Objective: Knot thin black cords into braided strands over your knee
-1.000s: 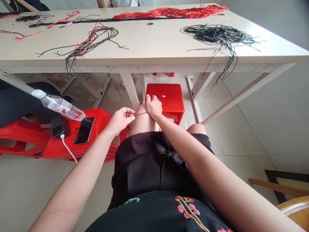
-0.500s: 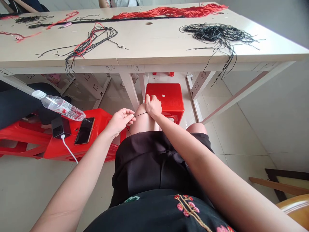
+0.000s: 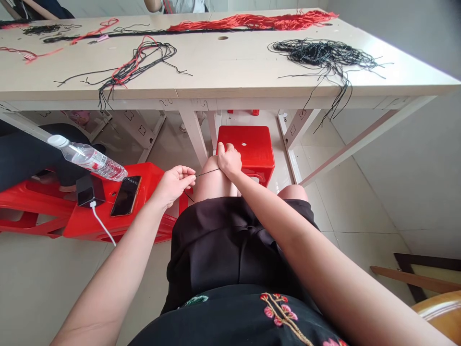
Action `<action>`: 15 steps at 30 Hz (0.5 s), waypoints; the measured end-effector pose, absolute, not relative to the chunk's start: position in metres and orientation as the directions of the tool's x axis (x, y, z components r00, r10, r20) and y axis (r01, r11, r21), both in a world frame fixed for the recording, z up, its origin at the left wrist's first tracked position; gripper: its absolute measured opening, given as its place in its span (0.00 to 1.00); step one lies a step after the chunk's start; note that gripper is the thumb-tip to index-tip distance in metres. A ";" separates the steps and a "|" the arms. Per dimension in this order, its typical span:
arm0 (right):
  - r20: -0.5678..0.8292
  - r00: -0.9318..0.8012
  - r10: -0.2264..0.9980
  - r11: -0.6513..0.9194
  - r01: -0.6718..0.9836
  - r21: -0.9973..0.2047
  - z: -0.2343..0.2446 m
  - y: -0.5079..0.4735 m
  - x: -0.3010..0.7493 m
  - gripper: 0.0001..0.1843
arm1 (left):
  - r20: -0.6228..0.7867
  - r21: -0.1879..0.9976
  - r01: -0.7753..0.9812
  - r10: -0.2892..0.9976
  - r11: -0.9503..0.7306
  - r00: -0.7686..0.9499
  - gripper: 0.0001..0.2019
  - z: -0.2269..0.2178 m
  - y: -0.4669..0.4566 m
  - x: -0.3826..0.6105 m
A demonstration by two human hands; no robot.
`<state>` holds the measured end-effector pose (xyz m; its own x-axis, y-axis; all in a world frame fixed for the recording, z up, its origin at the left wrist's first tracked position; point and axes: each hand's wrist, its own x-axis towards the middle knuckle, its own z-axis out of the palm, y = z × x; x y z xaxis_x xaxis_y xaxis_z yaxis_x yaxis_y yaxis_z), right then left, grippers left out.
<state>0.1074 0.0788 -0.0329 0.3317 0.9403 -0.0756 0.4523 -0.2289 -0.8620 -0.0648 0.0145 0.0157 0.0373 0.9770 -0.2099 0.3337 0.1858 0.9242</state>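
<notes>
Left hand [image 3: 173, 186] pinched a black cord [image 3: 208, 172] between closed fingers at center frame; the cord ran taut across a bare knee [image 3: 212, 182] to the right hand [image 3: 229, 161], its curled fingers hiding the cord's end. Beyond stood a red stool [image 3: 245, 144]; a black cord bundle [image 3: 324, 52] and a red cord bundle [image 3: 252, 20] lay on the table [image 3: 223, 72], upper frame.

No words, brands or numbers can be read anywhere in this view. The label band on the clear plastic water bottle [image 3: 86, 157] is too small and blurred to read, and the dark screen of the smartphone [image 3: 126, 195] shows no legible text. The black charger block [image 3: 85, 190] shows no readable marking, and the small outlines stamped along the pale frame of the desk [image 3: 165, 102] are puzzle-like shapes, not letters or numerals.
</notes>
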 end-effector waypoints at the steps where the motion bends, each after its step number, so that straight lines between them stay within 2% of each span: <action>1: -0.075 0.334 0.940 -0.230 0.453 -0.861 -0.033 0.079 0.107 0.24 | -0.209 0.925 0.330 0.977 0.188 0.032 0.08 0.015 0.015 -0.065; 9: -0.077 0.343 0.936 -0.234 0.442 -0.866 -0.033 0.079 0.107 0.22 | -0.251 0.929 0.279 0.968 0.244 -0.012 0.05 0.012 0.015 -0.063; 15: -0.079 0.339 0.938 -0.231 0.438 -0.869 -0.033 0.078 0.107 0.23 | -0.310 0.920 0.252 0.951 0.299 0.003 0.08 0.017 0.010 -0.067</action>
